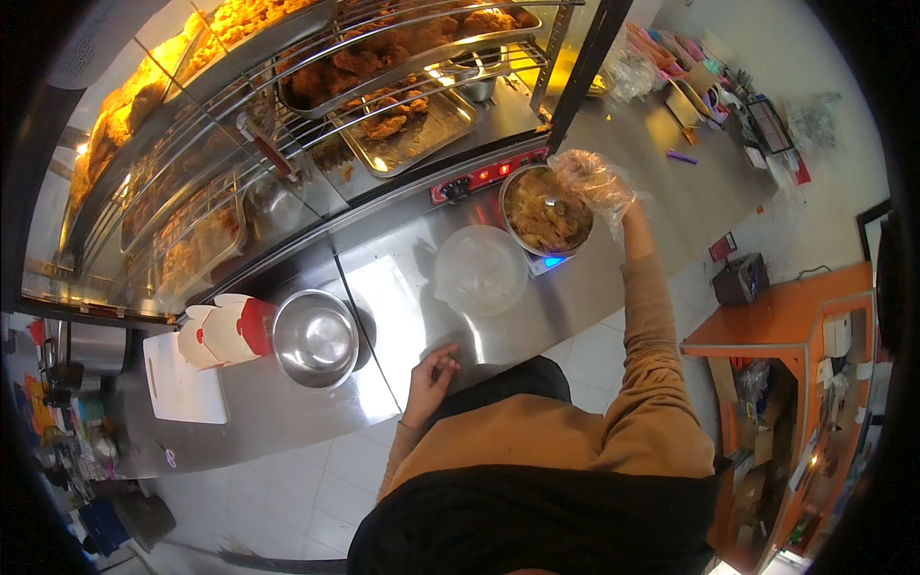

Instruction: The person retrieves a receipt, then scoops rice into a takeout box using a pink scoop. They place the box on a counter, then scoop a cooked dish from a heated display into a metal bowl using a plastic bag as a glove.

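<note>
My right hand point(593, 183), in a clear plastic glove, is at the right rim of a metal bowl point(548, 212) full of brownish food pieces. Whether its fingers grip anything is hidden by the crinkled glove. The bowl rests on a small scale point(550, 264) with a lit blue display. Just left of it lies a translucent round plastic bowl or lid point(481, 272). My bare left hand point(433, 377) rests by the counter's front edge, fingers loosely curled, holding nothing. Farther left stands a shiny steel bowl point(315, 339), beside white and red paper food boxes point(228, 332) on a white cutting board point(185, 381).
A glass and metal warming cabinet point(402, 190) with trays of fried chicken point(388, 118) runs along the back of the steel counter point(273, 424). Plastic bags point(632, 68) and a purple object point(681, 157) lie at the right. An orange shelf unit point(783, 309) stands beyond.
</note>
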Demonstrator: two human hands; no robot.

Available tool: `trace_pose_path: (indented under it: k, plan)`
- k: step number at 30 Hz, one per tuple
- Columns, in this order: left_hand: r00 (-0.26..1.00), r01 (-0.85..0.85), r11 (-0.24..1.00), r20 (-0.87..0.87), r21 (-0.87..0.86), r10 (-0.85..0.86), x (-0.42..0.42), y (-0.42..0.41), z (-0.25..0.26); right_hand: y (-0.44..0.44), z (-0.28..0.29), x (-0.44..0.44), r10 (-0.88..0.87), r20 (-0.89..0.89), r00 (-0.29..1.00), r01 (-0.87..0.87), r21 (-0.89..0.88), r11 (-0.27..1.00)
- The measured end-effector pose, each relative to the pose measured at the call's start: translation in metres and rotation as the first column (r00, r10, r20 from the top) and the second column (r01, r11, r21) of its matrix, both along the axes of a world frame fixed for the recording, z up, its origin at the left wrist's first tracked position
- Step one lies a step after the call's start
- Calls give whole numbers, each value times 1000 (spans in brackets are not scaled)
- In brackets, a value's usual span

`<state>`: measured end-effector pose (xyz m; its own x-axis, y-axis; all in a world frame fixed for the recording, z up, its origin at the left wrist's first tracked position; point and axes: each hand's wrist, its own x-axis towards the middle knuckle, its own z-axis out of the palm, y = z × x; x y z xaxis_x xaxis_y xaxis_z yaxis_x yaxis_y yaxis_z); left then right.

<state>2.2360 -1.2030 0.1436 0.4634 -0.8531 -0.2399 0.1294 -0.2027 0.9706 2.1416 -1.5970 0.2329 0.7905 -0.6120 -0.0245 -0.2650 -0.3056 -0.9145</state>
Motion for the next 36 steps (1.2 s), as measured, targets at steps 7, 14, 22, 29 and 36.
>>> trace_pose_path:
  k: [7,14,22,29,36]
  plan:
    - [996,66,997,57,41,-69,2,-12,11,20,15,-5,-212,-59,976,197,-188,962]
    - [994,101,994,39,28,-102,-1,-27,13,19,13,-24,-458,503,733,-190,797,573]
    - [988,156,986,-10,-52,-157,-19,-58,13,12,0,-44,-490,455,744,-5,736,677]
    - [875,465,881,-105,-86,-473,-49,-100,3,2,-3,-50,-549,394,737,145,702,697]
    - [816,576,818,-65,-5,-575,-63,-123,2,12,-31,-32,-261,-54,964,264,50,963]
